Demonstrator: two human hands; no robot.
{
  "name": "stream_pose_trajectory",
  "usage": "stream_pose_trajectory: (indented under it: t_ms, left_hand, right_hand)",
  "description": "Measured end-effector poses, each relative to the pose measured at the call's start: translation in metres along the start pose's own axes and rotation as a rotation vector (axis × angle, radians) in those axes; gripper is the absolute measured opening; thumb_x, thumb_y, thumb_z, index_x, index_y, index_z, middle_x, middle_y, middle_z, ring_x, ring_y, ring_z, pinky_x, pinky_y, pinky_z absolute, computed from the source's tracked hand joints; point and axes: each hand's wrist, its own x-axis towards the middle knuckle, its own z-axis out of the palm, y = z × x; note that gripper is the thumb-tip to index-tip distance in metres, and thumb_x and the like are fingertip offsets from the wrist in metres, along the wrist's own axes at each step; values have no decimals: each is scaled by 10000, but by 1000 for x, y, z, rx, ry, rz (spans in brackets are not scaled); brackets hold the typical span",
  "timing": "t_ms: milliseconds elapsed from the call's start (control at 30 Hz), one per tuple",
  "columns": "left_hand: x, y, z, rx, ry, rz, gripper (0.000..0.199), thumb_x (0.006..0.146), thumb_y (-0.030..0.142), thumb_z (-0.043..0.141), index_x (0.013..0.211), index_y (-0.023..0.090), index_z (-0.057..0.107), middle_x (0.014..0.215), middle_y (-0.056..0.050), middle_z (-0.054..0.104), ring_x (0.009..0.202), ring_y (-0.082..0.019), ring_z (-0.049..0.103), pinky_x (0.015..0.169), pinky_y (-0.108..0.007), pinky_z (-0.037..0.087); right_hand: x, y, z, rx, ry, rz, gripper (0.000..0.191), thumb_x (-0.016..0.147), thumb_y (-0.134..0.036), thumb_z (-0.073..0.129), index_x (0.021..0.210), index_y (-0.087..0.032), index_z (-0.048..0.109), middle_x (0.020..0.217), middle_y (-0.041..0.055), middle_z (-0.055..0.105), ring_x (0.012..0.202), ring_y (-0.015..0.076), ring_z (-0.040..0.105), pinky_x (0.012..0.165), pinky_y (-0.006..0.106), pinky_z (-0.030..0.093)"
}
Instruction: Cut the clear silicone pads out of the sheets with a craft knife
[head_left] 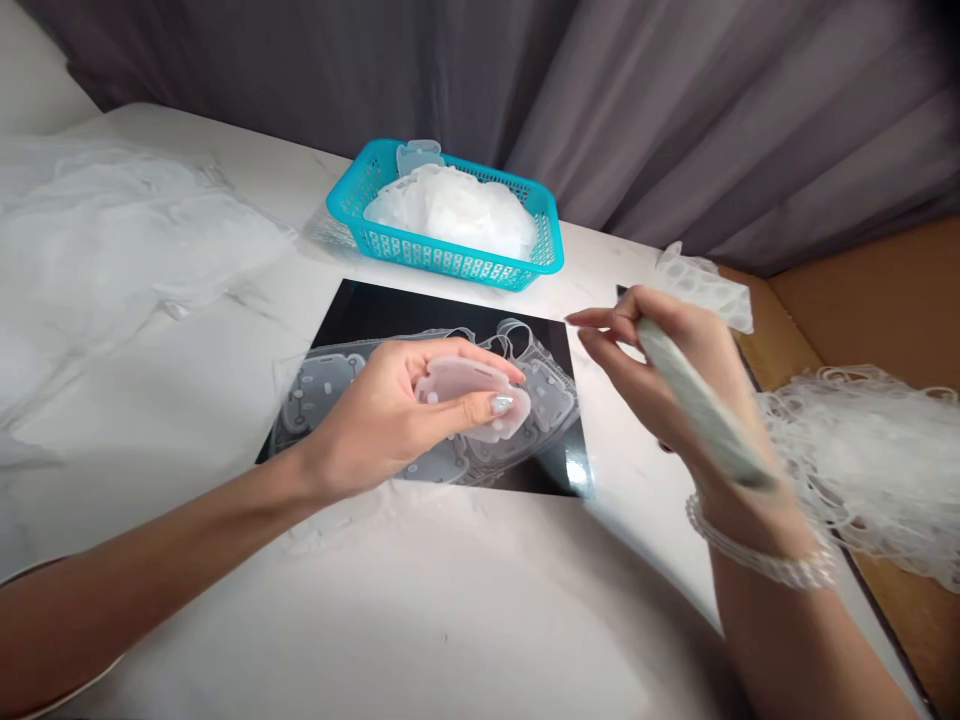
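Note:
My left hand (405, 415) is closed on a bent, translucent white silicone-like piece (466, 376), its thumb pressed on the near side. Beneath it, a clear moulded sheet (551, 395) with several shaped parts and loose rims lies on a glossy black mat (375, 305). To the right of the mat my right hand (667, 360) is raised, with a pale grey-green pen-like tool (694, 410) lying across it toward the wrist. The tool is blurred and its working tip cannot be made out. Thumb and forefinger come close together at the front.
A turquoise basket (450, 255) at the back holds a pile of whitish pieces (472, 210). Clear sheets (127, 230) are heaped at left. Stringy trimmings (862, 460) fill a cardboard box (877, 300) at right, near a white cut-out sheet (705, 285). Grey curtain (600, 110) hangs behind.

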Motion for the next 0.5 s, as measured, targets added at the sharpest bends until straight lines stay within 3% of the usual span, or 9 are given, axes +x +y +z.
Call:
stream_pose_trajectory:
  t_ms: [67, 167, 500]
  left_hand:
    - [-1, 2, 1, 18, 38, 19, 145, 807, 352, 761, 880, 227, 744, 782, 12, 733, 702, -132, 680, 619, -212, 527]
    - [-2, 2, 2, -28, 60, 46, 138, 817, 347, 756, 869, 223, 722, 796, 20, 721, 693, -117, 670, 614, -200, 522]
    - [-1, 6, 5, -432, -2, 4, 54, 832, 249, 742, 860, 208, 720, 784, 7, 720, 714, -123, 676, 650, -217, 556]
  right_hand:
    - [-9, -19, 9, 81, -60, 4, 418, 838, -254, 722, 610, -231, 372, 759, 30, 692, 803, 206, 677, 679, 320, 487]
    - [-21, -39, 18, 174, -166, 73, 457, 803, -276, 766, 598, -232, 361, 757, 23, 702, 752, 197, 696, 659, 321, 523]
    - [-25, -38, 22, 246, -24, 66, 495, 786, -210, 784, 578, -228, 335, 768, 20, 723, 814, 216, 725, 714, 335, 576]
